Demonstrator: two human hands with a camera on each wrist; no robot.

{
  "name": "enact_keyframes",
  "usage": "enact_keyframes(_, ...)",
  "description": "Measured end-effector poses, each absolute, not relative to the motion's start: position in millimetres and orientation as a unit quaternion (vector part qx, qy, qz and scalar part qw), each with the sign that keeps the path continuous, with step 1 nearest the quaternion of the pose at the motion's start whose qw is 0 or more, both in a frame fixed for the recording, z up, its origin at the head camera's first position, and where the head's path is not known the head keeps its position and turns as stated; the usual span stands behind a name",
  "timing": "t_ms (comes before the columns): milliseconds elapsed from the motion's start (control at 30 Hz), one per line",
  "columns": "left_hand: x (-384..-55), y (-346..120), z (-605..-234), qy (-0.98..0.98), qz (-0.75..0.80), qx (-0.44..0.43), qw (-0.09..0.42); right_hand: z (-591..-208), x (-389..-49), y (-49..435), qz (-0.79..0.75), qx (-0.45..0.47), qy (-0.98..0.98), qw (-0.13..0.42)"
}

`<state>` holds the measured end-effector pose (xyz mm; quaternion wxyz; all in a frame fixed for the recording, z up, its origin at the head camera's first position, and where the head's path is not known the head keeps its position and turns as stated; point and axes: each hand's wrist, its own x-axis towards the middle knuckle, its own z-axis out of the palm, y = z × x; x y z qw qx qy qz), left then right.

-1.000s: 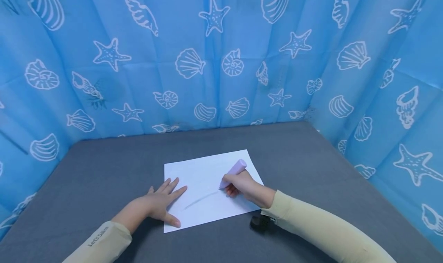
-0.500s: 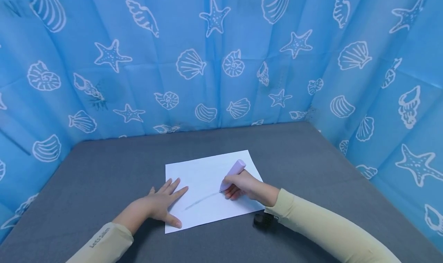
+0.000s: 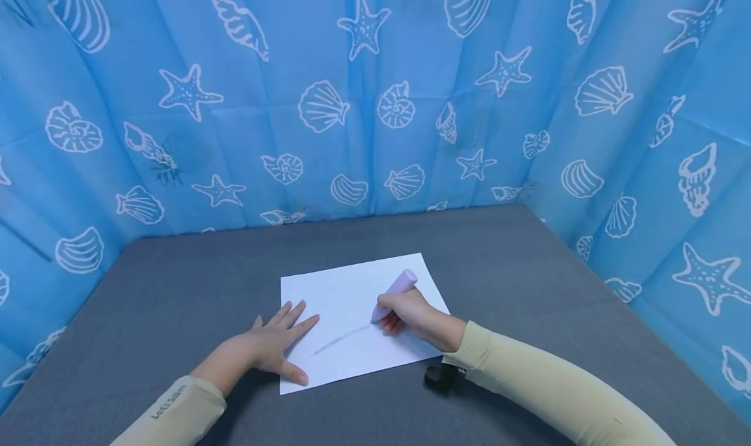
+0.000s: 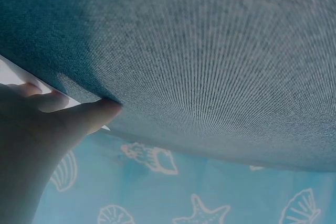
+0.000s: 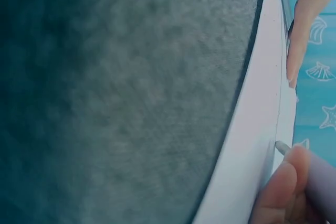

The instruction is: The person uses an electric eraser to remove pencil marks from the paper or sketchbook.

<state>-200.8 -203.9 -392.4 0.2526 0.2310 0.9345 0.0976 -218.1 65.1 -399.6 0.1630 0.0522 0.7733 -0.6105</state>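
A sheet of white paper lies on the grey cloth, turned at a slight angle. My left hand rests flat with fingers spread over the paper's left edge, its thumb near the lower left corner. With thumb and fingers, my right hand grips a thick lilac pen, tilted with its upper end leaning right. The pen's grey tip is right at the paper in the right wrist view. A faint grey line slants from the tip down to the left across the sheet.
Grey cloth covers the table around the paper. Blue curtains with white shells and starfish stand behind and at both sides. A small black device sits under my right wrist by the sleeve cuff.
My right hand shifts slightly right and toward me, then back left, the pen staying at the line's upper end. My left hand keeps its place on the paper.
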Motion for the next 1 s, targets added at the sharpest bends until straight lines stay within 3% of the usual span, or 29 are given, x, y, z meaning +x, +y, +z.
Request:
enact_keyframes(667,-200.9,-202.3,-390.9,0.932,0.095,0.236,0.258,-398.5,-215.1,63.2,-0.602,0.041,0.775,0.19)
enact_keyframes(1000,-201.7,-204.2,-390.0,0.932,0.096,0.237,0.258,-395.8,-214.7,61.5,-0.589,0.056,0.789,0.163)
